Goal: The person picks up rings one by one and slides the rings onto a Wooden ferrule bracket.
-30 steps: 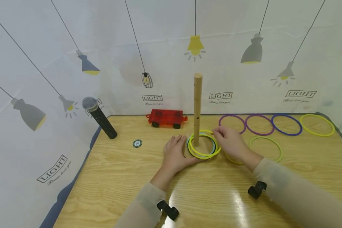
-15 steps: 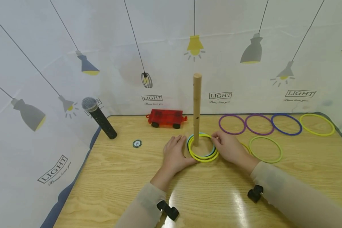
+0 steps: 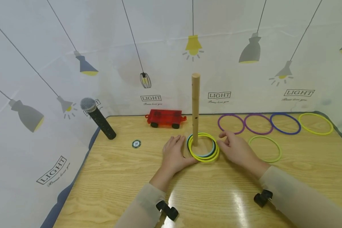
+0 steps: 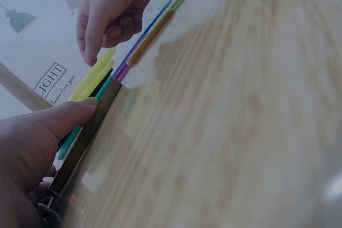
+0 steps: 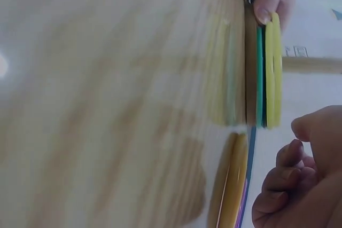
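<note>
A round wooden peg (image 3: pixel 195 107) stands upright from a flat brown base (image 4: pixel 85 142). My left hand (image 3: pixel 175 153) grips that base at its left, the thumb along the near edge. Stacked low around the peg are a teal ring (image 5: pixel 259 78), a black ring, and two yellow rings (image 5: pixel 273 73) on top, slightly offset from one another. My right hand (image 3: pixel 236 148) hovers just right of the stack, fingers loosely curled with nothing in them. An orange-yellow ring (image 5: pixel 235 180) lies on the table beneath it, hidden in the head view.
Along the back right lie two purple rings (image 3: pixel 231 114), a blue ring (image 3: pixel 288 133) and a yellow ring (image 3: pixel 316 133), with a lime-green ring (image 3: pixel 263 136) nearer. Behind the peg's left stands a red toy wagon (image 3: pixel 165 118). Farther left are a poker chip (image 3: pixel 136 143) and a microphone (image 3: pixel 99 122).
My right hand has lowered the top yellow ring onto the stack, let go of it and drawn back a little to the right. My left hand keeps its hold on the base.
</note>
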`<state>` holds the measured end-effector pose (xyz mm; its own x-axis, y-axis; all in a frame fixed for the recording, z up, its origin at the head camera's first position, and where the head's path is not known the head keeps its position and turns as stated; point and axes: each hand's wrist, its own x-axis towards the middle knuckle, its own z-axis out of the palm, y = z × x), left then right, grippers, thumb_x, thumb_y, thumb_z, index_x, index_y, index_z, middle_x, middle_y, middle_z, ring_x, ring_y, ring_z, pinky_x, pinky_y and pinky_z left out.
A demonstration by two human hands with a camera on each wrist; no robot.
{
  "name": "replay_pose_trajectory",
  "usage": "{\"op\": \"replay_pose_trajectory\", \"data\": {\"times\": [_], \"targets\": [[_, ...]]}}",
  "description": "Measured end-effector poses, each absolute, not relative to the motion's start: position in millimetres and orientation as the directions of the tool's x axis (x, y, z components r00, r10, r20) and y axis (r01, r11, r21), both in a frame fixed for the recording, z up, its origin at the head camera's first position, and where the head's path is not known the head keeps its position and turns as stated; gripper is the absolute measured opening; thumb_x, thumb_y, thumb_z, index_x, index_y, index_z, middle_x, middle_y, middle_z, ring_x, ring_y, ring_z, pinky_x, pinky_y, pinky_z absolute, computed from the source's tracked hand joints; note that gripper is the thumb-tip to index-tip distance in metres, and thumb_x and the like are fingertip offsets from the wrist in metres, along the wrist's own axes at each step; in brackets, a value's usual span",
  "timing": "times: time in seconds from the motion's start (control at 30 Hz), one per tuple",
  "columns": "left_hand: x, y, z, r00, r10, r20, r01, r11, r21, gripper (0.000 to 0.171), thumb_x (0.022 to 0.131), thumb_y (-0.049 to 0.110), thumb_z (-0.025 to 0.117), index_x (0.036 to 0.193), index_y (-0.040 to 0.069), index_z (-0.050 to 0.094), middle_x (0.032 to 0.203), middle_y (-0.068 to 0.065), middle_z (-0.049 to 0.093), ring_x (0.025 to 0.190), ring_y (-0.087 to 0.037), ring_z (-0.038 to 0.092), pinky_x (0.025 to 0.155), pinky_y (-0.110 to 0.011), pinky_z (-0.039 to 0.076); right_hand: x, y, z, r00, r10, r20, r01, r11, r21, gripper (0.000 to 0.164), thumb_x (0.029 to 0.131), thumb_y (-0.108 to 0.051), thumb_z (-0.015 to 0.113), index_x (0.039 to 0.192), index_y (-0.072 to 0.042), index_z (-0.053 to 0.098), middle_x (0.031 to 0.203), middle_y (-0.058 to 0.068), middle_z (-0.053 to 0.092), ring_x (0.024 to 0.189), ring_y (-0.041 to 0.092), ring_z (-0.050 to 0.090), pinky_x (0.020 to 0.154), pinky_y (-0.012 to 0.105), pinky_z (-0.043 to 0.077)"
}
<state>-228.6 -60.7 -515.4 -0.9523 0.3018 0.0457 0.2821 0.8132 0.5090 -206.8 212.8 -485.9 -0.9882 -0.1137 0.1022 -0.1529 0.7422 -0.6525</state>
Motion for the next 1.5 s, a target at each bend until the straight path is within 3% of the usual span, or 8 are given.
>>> {"op": "replay_pose_trajectory", "data": {"times": [0.27,0.47,0.77,1.1,1.5], "targets": [[-229,-60,-516,-0.952,0.305,0.040,0.281,0.810,0.514,0.114,0.074,0.067,0.090,0.164,0.014,0.045,0.167,-0.008,0.042,0.159,-0.036,0.026,0.127,-0.058,0.019,-188,260,-487,-0.986,-0.036,0.166,-0.132,0.777,-0.615,0.027,0.108,-0.030,0.063,0.118,-0.006,0.069,0.075,-0.001,0.059,0.062,0.016,0.051,0.061,0.034,0.044],[-229,-61,-517,-0.951,0.303,0.059,0.290,0.808,0.513,0.114,0.073,0.068,0.090,0.164,0.014,0.045,0.167,-0.009,0.043,0.158,-0.036,0.027,0.126,-0.059,0.019,-177,308,-490,-0.978,0.072,0.197,-0.062,0.799,-0.598,0.030,0.105,-0.030,0.065,0.118,-0.004,0.069,0.084,0.003,0.059,0.070,0.021,0.052,0.064,0.035,0.044],[-227,-60,-516,-0.951,0.303,0.065,0.293,0.809,0.510,0.113,0.073,0.067,0.090,0.163,0.013,0.046,0.166,-0.010,0.043,0.158,-0.036,0.027,0.126,-0.059,0.019,-158,370,-504,-0.971,0.217,0.099,0.123,0.810,-0.574,0.039,0.102,-0.031,0.068,0.119,0.004,0.067,0.090,0.012,0.063,0.080,0.028,0.058,0.068,0.039,0.045],[-227,-60,-516,-0.947,0.307,0.092,0.307,0.789,0.532,0.111,0.073,0.064,0.091,0.161,0.010,0.049,0.164,-0.012,0.045,0.157,-0.039,0.029,0.125,-0.061,0.021,-136,391,-504,-0.948,0.316,-0.040,0.287,0.792,-0.540,0.050,0.105,-0.040,0.061,0.122,0.007,0.063,0.112,0.029,0.069,0.099,0.046,0.064,0.077,0.056,0.050],[-227,-61,-518,-0.949,0.305,0.081,0.299,0.789,0.537,0.111,0.073,0.061,0.092,0.162,0.011,0.048,0.165,-0.012,0.045,0.157,-0.038,0.029,0.125,-0.060,0.021,-132,397,-504,-0.936,0.339,-0.094,0.342,0.817,-0.465,0.042,0.102,-0.030,0.054,0.119,0.007,0.065,0.116,0.033,0.067,0.097,0.053,0.064,0.068,0.056,0.051]]}}
